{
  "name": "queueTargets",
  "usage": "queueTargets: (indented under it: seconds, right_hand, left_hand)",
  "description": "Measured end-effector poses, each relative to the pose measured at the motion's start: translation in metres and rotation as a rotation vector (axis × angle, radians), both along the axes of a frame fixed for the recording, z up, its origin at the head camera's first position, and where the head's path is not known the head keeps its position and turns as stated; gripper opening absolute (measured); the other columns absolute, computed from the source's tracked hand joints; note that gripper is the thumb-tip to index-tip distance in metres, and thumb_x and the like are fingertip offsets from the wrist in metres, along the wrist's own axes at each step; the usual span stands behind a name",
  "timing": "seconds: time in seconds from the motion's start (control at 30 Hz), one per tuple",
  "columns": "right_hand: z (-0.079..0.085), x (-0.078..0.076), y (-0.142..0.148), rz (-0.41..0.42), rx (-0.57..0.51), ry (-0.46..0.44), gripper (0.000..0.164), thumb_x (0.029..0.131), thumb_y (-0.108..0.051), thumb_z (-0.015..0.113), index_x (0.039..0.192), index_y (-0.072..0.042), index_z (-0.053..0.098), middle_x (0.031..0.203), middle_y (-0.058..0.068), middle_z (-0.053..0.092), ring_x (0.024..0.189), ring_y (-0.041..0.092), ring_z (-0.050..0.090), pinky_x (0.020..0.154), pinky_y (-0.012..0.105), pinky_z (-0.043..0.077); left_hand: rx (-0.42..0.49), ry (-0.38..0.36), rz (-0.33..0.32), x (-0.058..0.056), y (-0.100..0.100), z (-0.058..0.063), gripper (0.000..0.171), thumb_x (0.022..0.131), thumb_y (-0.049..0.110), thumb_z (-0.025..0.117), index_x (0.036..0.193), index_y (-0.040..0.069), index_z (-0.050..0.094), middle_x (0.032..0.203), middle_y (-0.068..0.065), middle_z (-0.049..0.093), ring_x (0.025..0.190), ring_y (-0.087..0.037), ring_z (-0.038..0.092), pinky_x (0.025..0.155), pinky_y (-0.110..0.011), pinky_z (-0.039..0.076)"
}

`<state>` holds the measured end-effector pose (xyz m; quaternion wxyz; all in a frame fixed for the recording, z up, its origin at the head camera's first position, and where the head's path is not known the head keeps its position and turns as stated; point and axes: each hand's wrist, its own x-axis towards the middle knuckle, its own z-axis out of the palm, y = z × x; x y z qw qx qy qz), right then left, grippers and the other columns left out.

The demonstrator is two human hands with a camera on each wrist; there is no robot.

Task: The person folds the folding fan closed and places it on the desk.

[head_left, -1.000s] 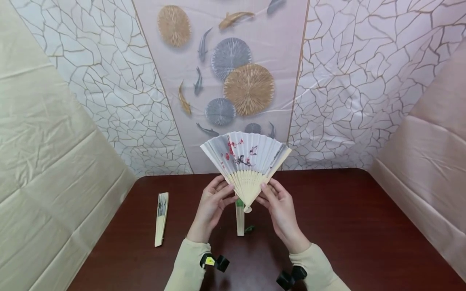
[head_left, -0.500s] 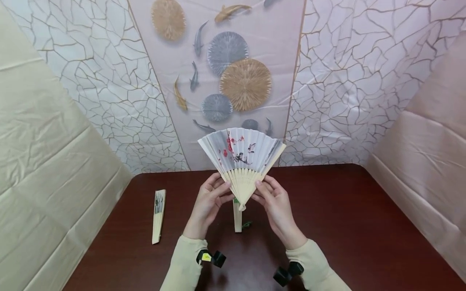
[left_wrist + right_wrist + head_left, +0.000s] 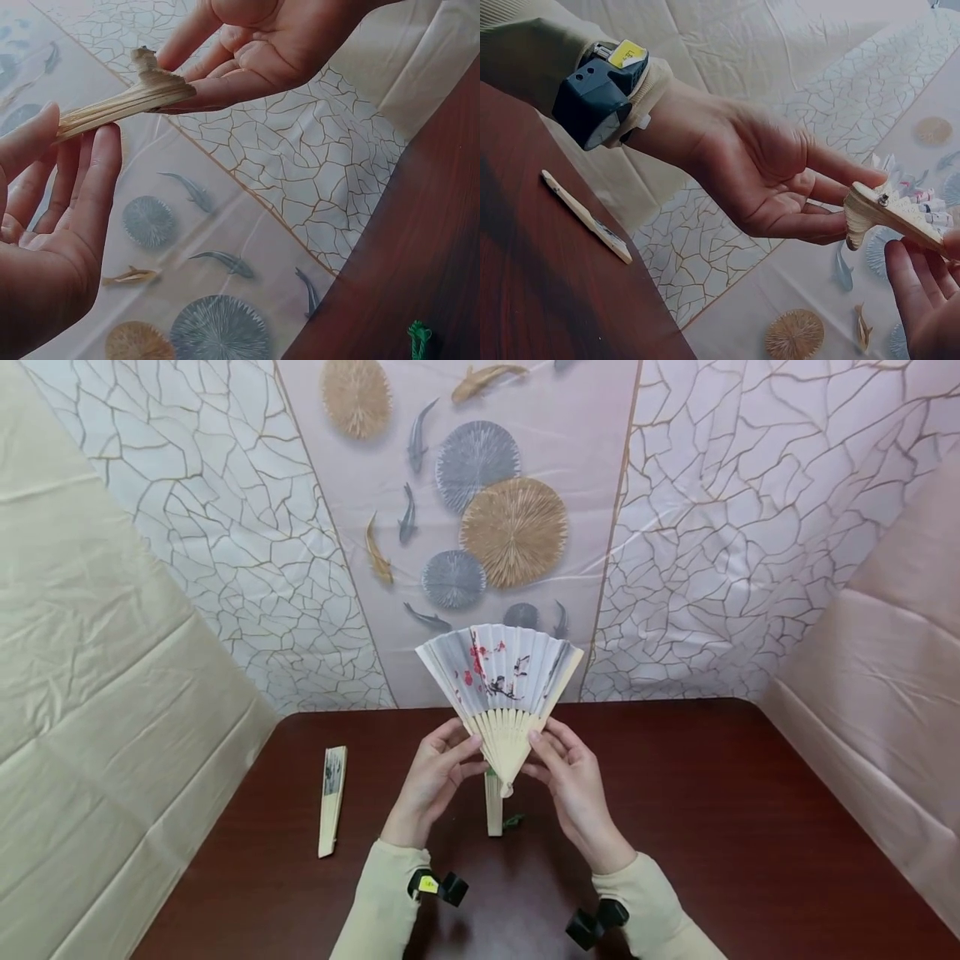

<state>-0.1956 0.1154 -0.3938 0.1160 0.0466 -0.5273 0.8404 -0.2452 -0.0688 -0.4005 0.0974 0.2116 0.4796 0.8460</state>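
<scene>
A folding fan (image 3: 504, 681), pale with red blossoms, birds and cream ribs, is spread part-way and held upright above the table. My left hand (image 3: 431, 781) pinches its left outer rib, thumb in front and fingers behind. On the opposite rib, my right hand (image 3: 573, 781) grips in the same manner. The left wrist view catches the fan's rib bundle (image 3: 127, 105) edge-on between both hands; the metal pivot pin (image 3: 883, 200) shows in the right wrist view. Behind the held fan, a folded fan (image 3: 493, 806) with a green tassel (image 3: 513, 821) lies partly hidden on the table.
Another folded fan (image 3: 332, 802), with a grey printed leaf, lies at the left of the dark red-brown table (image 3: 705, 827). A patterned cloth (image 3: 712, 527) hangs behind the table, with cream panels (image 3: 97, 693) on both sides.
The fan's spread has narrowed a little, its right edge coming inward with my right hand. Both hands keep their hold. The head view has shifted slightly.
</scene>
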Motion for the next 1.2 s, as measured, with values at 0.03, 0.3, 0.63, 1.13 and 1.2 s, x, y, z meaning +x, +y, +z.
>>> queueTargets:
  seconds: [0.03,0.3,0.63,1.13,1.2]
  right_hand:
    - [0.0,0.0001,-0.0003,0.002,0.002,0.0,0.035,0.102,-0.005,0.059,0.136,0.005,0.053,0.108,0.002,0.072,0.095,0.014,0.069,0.077,0.032,0.06]
    - [-0.0002,-0.0014,-0.0013,0.002,0.001,0.002,0.033,0.102,-0.004,0.058,0.134,0.003,0.054,0.105,0.001,0.072,0.09,0.015,0.07,0.076,0.031,0.06]
    - [-0.0011,-0.0009,-0.0011,0.008,0.014,-0.005,0.033,0.102,-0.005,0.058,0.134,0.002,0.054,0.107,0.002,0.071,0.09,0.015,0.069,0.076,0.031,0.06]
    - [0.0002,0.0021,-0.0035,0.018,0.023,0.002,0.034,0.102,-0.001,0.058,0.135,0.0,0.052,0.098,0.0,0.07,0.082,0.013,0.068,0.075,0.029,0.06]
    - [0.0,0.0022,-0.0034,0.019,0.027,0.0,0.035,0.102,-0.001,0.057,0.136,0.0,0.052,0.098,0.0,0.07,0.082,0.013,0.068,0.075,0.029,0.06]
  left_hand:
    - [-0.002,0.002,-0.004,-0.0003,0.0001,0.0004,0.032,0.1,-0.006,0.053,0.122,0.011,0.067,0.107,-0.007,0.066,0.089,-0.016,0.068,0.075,-0.031,0.061]
    - [-0.022,0.002,-0.008,-0.002,-0.0004,-0.0001,0.032,0.099,-0.007,0.051,0.124,0.009,0.065,0.108,-0.007,0.066,0.091,-0.017,0.068,0.075,-0.03,0.061]
    - [-0.001,-0.004,-0.017,-0.0015,-0.0003,-0.0008,0.033,0.099,-0.009,0.052,0.122,0.009,0.067,0.107,-0.008,0.069,0.089,-0.017,0.069,0.072,-0.03,0.061]
    - [-0.05,-0.008,-0.03,-0.0007,-0.0018,0.0002,0.032,0.098,-0.007,0.055,0.129,-0.004,0.061,0.107,-0.007,0.07,0.091,-0.017,0.068,0.074,-0.03,0.061]
    - [-0.053,-0.012,-0.029,-0.0009,-0.0023,0.0,0.031,0.098,-0.006,0.055,0.128,-0.003,0.063,0.106,-0.007,0.07,0.091,-0.017,0.068,0.074,-0.03,0.061]
